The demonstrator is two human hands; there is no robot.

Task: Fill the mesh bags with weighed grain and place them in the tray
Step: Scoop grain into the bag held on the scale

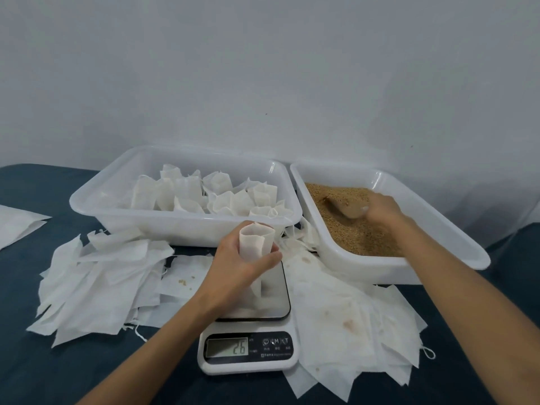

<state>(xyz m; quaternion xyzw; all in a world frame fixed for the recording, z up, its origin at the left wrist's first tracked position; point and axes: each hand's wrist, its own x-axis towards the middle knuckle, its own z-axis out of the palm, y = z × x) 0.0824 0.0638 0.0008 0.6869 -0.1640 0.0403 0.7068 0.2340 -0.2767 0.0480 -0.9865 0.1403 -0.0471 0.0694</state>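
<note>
The tray (87, 197) on my left holds filled bags (204, 194); the tub (423, 252) on my right holds grain (350, 232). Flat bags (96, 276) litter the cloth around the scale (248, 346). My left hand (233, 258) grips an open bag (255, 238) upright over the scale; my right hand (380, 210) clutches a scoop (347, 210) dug into the grain.

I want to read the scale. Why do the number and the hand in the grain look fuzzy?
Head view: the scale display shows soft digits, seemingly 26, under dim, even light with no glare; the right hand in the grain is smeared, likely motion blur; the left hand gripping the mesh bag looks sharper; the wide lens bends tray edges.
</note>
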